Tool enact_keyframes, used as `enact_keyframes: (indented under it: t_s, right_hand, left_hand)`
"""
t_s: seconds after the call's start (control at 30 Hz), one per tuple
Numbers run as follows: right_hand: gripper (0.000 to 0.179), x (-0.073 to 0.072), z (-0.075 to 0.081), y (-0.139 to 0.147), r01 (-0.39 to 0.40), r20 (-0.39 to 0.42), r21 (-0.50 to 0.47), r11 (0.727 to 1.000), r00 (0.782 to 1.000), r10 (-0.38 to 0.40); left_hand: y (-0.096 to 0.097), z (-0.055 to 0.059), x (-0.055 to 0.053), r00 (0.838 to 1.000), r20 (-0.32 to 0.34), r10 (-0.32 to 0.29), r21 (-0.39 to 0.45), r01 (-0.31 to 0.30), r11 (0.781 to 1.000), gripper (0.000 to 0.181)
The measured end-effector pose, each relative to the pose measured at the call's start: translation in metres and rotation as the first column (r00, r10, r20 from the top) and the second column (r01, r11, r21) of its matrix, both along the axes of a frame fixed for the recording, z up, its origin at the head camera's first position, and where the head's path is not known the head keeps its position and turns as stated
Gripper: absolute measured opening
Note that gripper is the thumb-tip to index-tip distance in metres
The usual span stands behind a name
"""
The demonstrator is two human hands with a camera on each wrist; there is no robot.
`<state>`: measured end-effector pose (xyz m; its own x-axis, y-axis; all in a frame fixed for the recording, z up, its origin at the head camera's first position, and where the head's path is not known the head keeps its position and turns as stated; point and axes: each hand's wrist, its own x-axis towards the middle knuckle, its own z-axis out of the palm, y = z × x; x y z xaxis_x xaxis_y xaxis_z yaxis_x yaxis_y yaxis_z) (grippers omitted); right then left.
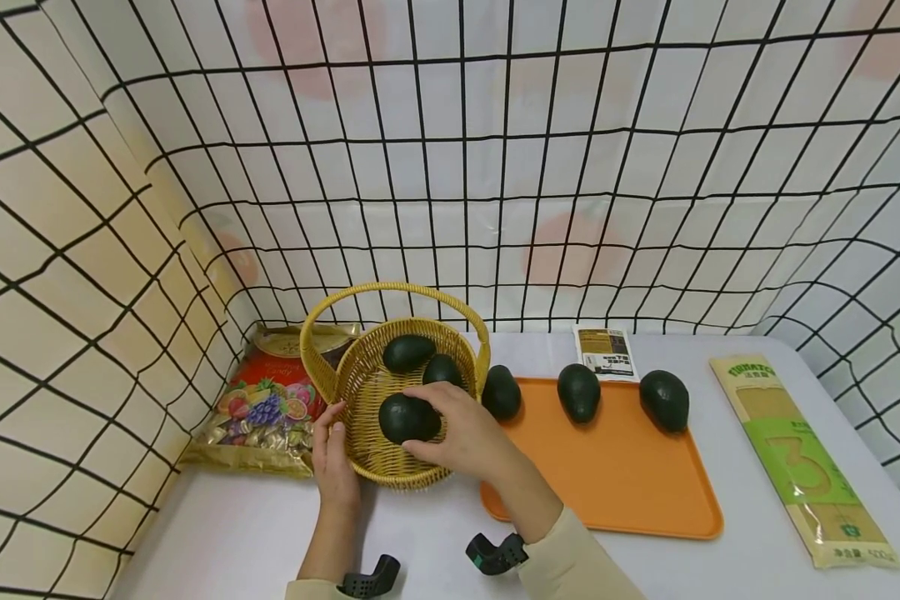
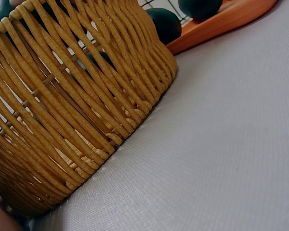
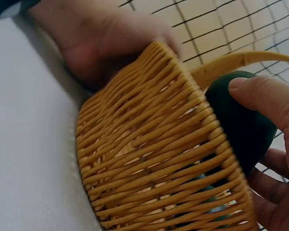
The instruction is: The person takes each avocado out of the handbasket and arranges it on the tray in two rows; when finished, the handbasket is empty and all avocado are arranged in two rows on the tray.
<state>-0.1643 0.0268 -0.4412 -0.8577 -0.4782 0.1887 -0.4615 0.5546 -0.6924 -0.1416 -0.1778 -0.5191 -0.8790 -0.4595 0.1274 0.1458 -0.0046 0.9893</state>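
Note:
A dark green avocado point(image 1: 405, 418) is gripped between the thumb and fingers of my right hand point(image 1: 461, 425), over the yellow wicker basket point(image 1: 401, 482). In the right wrist view the held avocado point(image 3: 238, 120) is at the basket's rim, with the thumb on its upper side. Two more avocados point(image 1: 408, 353) lie inside toward the back. My left hand point(image 1: 336, 467) rests against the basket's left side, its fairly straight fingers reaching up to the rim. The right wrist view also shows that left hand point(image 3: 111, 38) against the wicker.
An orange tray point(image 1: 607, 492) stands right of the basket, with three avocados point(image 1: 579, 393) along its back. Behind it lies a small packet point(image 1: 606, 353). A green-labelled noodle pack point(image 1: 802, 458) is far right; a red and gold candy bag point(image 1: 270, 408) is left. Black netting point(image 1: 502, 200) surrounds the table.

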Motion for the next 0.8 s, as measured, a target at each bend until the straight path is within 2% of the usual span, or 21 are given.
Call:
enact_keyframes:
  t_s: [0.17,0.33,0.5,0.63,0.8]
  right_hand:
    - [0.068,0.012,0.009,0.011,0.027,0.004,-0.089,0.996,1.000,-0.027]
    - [0.069,0.023,0.017,0.025,0.075,0.076,-0.149,0.986,0.995,-0.064]
    - [0.073,0.029,0.022,0.042,0.110,0.118,-0.146,0.983,0.989,-0.093]
    - [0.076,0.032,0.021,0.056,0.092,0.127,-0.138,0.986,0.989,-0.075]
    - [0.070,0.034,0.016,0.075,0.084,0.166,-0.117,0.990,0.984,-0.064]
  left_hand:
    - [0.000,0.000,0.000,1.000,-0.005,0.014,-0.021,-0.014,1.000,0.041]
    - [0.001,-0.001,0.000,0.999,-0.021,0.030,-0.021,-0.030,0.999,0.039]
    - [0.000,-0.001,0.000,0.999,-0.024,0.022,-0.010,-0.022,1.000,0.039]
    - [0.000,-0.001,0.001,1.000,-0.012,0.008,-0.004,-0.008,1.000,0.040]
    - [0.000,0.000,0.002,1.000,0.000,-0.004,-0.005,0.004,1.000,0.042]
